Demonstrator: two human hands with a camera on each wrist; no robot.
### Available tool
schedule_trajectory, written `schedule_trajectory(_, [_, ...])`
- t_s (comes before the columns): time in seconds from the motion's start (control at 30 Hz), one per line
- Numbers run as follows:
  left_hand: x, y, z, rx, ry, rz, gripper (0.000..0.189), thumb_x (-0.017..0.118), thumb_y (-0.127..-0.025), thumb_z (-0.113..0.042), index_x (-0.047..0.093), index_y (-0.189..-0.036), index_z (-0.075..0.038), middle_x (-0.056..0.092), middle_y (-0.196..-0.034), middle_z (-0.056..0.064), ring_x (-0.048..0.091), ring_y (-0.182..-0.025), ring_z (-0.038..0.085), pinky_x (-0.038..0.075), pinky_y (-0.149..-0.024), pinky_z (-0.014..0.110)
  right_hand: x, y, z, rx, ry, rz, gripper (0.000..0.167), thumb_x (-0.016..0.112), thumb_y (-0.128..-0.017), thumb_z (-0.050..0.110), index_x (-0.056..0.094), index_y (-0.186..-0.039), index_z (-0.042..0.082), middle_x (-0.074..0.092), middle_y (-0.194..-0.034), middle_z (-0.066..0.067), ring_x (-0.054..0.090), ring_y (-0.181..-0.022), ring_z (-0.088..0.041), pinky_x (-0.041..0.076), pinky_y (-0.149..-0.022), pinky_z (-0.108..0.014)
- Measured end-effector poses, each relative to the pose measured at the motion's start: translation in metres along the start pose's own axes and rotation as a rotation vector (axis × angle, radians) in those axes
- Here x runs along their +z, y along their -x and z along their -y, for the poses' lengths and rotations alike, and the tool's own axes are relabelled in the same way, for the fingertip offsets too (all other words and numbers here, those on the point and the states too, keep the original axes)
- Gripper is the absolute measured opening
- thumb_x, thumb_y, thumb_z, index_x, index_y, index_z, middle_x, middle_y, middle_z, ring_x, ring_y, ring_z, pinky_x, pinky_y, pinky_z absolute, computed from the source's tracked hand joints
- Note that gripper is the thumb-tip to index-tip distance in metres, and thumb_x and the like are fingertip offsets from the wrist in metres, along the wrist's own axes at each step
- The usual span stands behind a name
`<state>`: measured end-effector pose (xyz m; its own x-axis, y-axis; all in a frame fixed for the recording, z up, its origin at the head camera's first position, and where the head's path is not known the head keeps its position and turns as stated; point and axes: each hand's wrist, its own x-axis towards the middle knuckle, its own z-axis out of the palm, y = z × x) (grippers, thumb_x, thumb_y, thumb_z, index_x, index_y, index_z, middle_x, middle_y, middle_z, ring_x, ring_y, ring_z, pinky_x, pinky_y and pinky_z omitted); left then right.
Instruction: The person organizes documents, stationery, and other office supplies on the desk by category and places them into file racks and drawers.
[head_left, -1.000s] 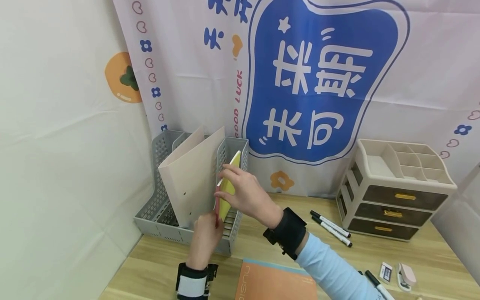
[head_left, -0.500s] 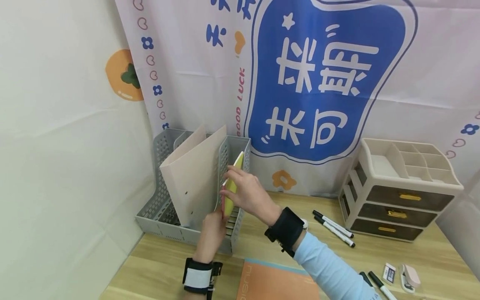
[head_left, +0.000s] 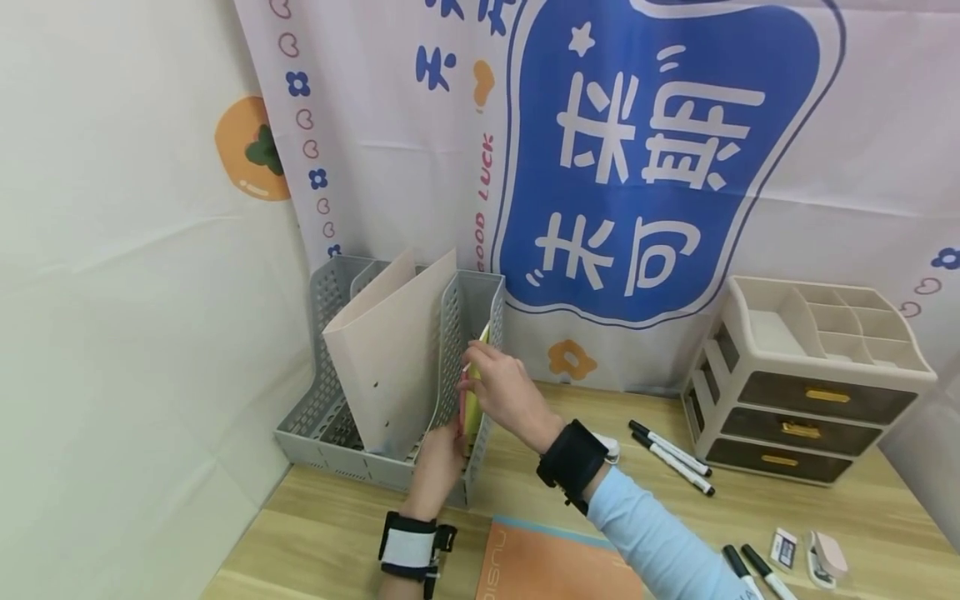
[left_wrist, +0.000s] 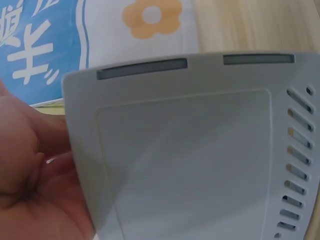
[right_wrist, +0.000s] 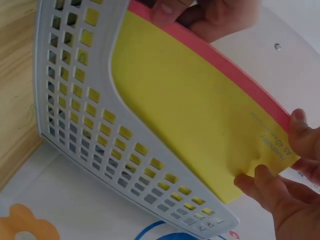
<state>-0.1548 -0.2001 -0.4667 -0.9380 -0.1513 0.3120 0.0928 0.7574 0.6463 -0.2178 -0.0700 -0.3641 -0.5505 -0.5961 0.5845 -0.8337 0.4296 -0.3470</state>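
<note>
A thin yellow notebook (right_wrist: pixel 185 95) with a red spine strip stands partly inside the right compartment of the grey file rack (head_left: pixel 307 450). My right hand (head_left: pixel 512 398) pinches its upper far corner, thumb on the spine side and fingers against the yellow cover. At the near end, my left hand (head_left: pixel 438 460) grips the red edge by the compartment's low front; in the right wrist view its thumb lies on the strip. The left wrist view shows part of that hand (left_wrist: pixel 40 165) beside the rack's front panel (left_wrist: pixel 185 160). Perforated wall covers the notebook's lower part.
A pale folder (head_left: pixel 390 367) leans in the rack left of the notebook. An orange notebook (head_left: pixel 555 567) lies in front. To the right are markers (head_left: pixel 671 458), an eraser (head_left: pixel 783 550), a stapler (head_left: pixel 827 560) and a drawer organizer (head_left: pixel 817 392). A fabric banner hangs behind.
Both hands have shifted right with the yellow notebook, which now sits lower in the right compartment and closer to its right wall. The view has also drifted slightly.
</note>
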Motion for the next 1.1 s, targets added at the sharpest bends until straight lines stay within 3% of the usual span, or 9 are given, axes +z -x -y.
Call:
schedule_trajectory(0.1, [0.002, -0.001, 0.001, -0.022, -0.004, -0.061, 0.007, 0.065, -0.091, 0.003, 0.069, -0.096, 0.002, 0.073, -0.084, 0.015, 0.066, -0.066, 0.018, 0.054, -0.054, 0.030, 0.004, 0.000, -0.002, -0.008, 0.003, -0.020, 0.020, 0.073, -0.089, 0.004, 0.063, -0.106, 0.004, 0.065, -0.123, -0.014, 0.071, -0.087, -0.018, 0.060, -0.070, -0.025])
schedule_trajectory(0.27, [0.006, -0.004, -0.002, -0.030, -0.036, -0.121, 0.005, 0.069, -0.088, 0.003, 0.072, -0.091, 0.000, 0.072, -0.083, 0.013, 0.069, -0.071, 0.021, 0.057, -0.059, 0.034, 0.007, 0.001, -0.005, -0.012, 0.004, -0.054, 0.019, 0.073, -0.088, 0.002, 0.062, -0.103, 0.003, 0.065, -0.122, -0.014, 0.070, -0.083, -0.017, 0.059, -0.067, -0.023])
schedule_trajectory(0.4, [0.006, -0.004, -0.004, -0.013, -0.023, -0.138, 0.010, 0.068, -0.088, 0.005, 0.072, -0.096, 0.000, 0.072, -0.089, 0.014, 0.071, -0.077, 0.026, 0.059, -0.064, 0.038, 0.010, 0.002, -0.009, -0.009, 0.013, -0.055, 0.019, 0.071, -0.088, -0.003, 0.062, -0.103, 0.002, 0.063, -0.128, -0.019, 0.073, -0.086, -0.020, 0.060, -0.068, -0.024])
schedule_trajectory(0.63, [0.004, -0.005, -0.008, 0.029, 0.021, -0.086, 0.017, 0.063, -0.091, 0.006, 0.069, -0.106, 0.003, 0.073, -0.098, 0.018, 0.072, -0.088, 0.030, 0.061, -0.073, 0.042, 0.016, 0.005, -0.017, 0.006, 0.035, -0.070, 0.018, 0.072, -0.088, 0.000, 0.062, -0.103, 0.003, 0.061, -0.132, -0.021, 0.073, -0.085, -0.021, 0.061, -0.073, -0.030])
schedule_trajectory(1.1, [0.006, -0.004, -0.002, 0.032, 0.018, -0.037, 0.018, 0.061, -0.092, 0.006, 0.064, -0.109, 0.004, 0.071, -0.097, 0.019, 0.070, -0.085, 0.028, 0.059, -0.068, 0.039, 0.025, 0.008, -0.021, 0.008, 0.031, -0.068, 0.016, 0.069, -0.089, -0.002, 0.062, -0.103, 0.001, 0.059, -0.133, -0.027, 0.074, -0.090, -0.028, 0.062, -0.074, -0.033])
